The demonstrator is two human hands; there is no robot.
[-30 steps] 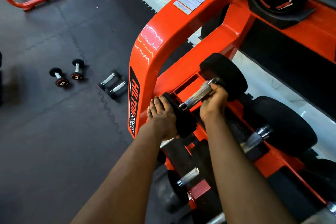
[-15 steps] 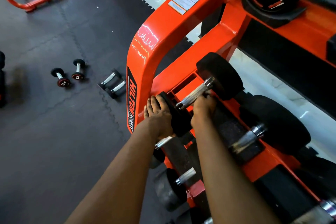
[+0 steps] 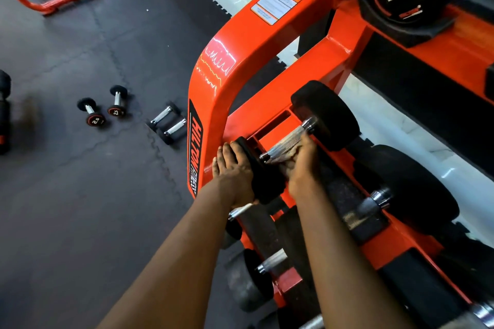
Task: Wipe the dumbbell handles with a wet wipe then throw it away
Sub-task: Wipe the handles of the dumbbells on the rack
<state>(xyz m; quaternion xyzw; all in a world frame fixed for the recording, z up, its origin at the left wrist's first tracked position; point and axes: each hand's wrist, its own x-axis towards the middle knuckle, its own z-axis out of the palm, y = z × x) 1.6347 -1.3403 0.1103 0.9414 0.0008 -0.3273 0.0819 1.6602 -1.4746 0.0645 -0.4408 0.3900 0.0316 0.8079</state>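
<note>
Diagonally up-right, dumbbell handle (image 3: 287, 141); left hand (image 3: 235, 171) around near head (image 3: 263, 179) (right hand (image 3: 303, 165) around wipe (image 3: 290, 153)).

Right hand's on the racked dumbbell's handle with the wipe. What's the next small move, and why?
Probably slide the right hand and wet wipe up the handle toward the far head: that stretch lies bare, while the left hand grips the near head.

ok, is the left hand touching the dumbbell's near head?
Touching. Head view: left hand grips the dumbbell's black near head, fingers over its rim, no gap.
</note>
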